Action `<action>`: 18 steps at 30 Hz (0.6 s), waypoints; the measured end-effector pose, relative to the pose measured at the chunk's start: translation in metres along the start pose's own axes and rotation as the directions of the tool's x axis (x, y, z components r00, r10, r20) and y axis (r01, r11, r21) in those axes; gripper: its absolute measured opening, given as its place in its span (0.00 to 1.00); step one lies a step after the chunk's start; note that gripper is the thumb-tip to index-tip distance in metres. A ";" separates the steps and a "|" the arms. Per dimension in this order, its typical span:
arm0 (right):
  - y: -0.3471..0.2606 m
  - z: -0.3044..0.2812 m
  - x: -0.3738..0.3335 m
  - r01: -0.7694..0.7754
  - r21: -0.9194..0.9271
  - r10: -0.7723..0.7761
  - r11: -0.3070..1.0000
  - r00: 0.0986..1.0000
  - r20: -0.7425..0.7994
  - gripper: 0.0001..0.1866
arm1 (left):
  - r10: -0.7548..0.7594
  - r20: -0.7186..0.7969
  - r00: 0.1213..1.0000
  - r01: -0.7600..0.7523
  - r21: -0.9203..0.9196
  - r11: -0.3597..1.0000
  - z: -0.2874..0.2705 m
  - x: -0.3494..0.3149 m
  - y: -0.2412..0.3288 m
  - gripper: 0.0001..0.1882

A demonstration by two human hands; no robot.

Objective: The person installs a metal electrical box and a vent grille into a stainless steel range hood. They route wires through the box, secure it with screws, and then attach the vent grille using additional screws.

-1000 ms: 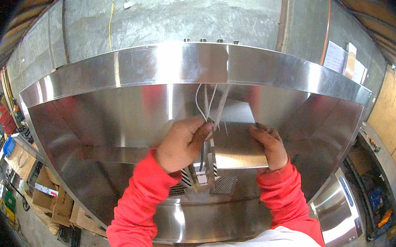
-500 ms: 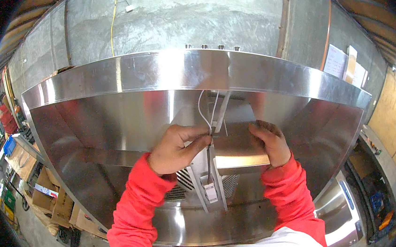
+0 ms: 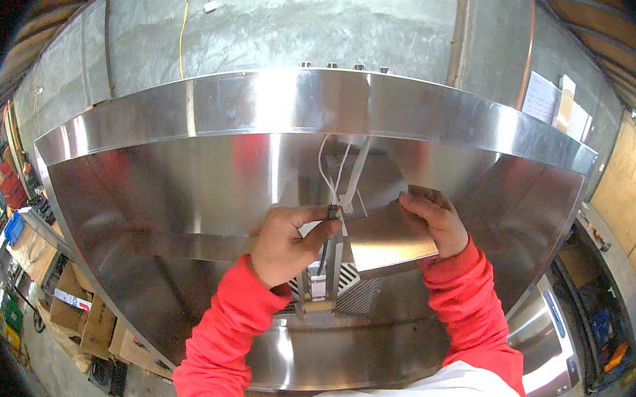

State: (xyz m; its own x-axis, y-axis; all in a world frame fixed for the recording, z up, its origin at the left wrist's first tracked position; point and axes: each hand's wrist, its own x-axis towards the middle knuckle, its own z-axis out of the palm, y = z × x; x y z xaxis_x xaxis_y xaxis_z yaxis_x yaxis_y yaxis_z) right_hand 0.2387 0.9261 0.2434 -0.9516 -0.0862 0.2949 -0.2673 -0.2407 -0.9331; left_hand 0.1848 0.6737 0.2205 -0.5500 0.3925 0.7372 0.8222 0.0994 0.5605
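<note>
A large stainless-steel hood (image 3: pixel 210 174) lies in front of me with its hollow inside facing me. Near its middle, my left hand (image 3: pixel 286 245) is closed in a pinch on a dark cable (image 3: pixel 332 212) where it meets thin white wires (image 3: pixel 324 160). Below runs a narrow metal channel (image 3: pixel 336 261), with a small white block (image 3: pixel 317 286) at its lower end. My right hand (image 3: pixel 441 222) grips the right edge of a smooth sheet-metal panel (image 3: pixel 390 241), thumb on top. The panel tilts over the hood's inside. My fingers partly hide the cable's end.
Slotted vents (image 3: pixel 357 299) sit beneath the channel. Small dark knobs (image 3: pixel 332 66) line the hood's far edge, before a grey wall (image 3: pixel 280 20). Cardboard boxes (image 3: pixel 96 327) stand at left. Another shiny metal piece (image 3: pixel 534 338) and a shelf (image 3: pixel 610 248) are at right.
The channel's lower end with the white block has swung up and left. The panel has tilted, its near edge shifting. My left hand has moved slightly right and down, still pinching.
</note>
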 end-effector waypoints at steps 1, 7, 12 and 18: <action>0.000 0.002 0.000 0.023 -0.036 -0.023 0.999 1.000 -0.008 0.07 | 0.013 -0.018 1.000 -0.012 0.034 0.999 0.000 0.000 0.001 0.06; 0.004 0.013 -0.001 -0.015 -0.004 0.015 1.000 0.998 -0.065 0.07 | 0.171 -0.035 0.985 -0.155 0.280 0.947 -0.010 0.001 0.004 0.04; 0.005 0.013 0.004 -0.022 0.054 0.022 0.998 1.000 0.001 0.07 | 0.271 -0.048 0.961 -0.239 0.345 0.908 -0.017 0.003 0.007 0.05; 0.012 0.014 0.005 -0.046 0.184 0.049 0.982 0.999 -0.011 0.07 | 0.219 -0.102 0.970 -0.176 0.324 0.929 -0.014 0.002 0.014 0.03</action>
State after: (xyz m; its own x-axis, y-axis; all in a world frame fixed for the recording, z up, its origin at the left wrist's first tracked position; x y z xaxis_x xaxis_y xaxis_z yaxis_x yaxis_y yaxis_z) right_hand 0.2324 0.9091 0.2362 -0.9652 -0.0869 0.2465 -0.1908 -0.4101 -0.8918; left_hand 0.1928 0.6634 0.2348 -0.3684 0.3095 0.8766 0.9085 0.3200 0.2688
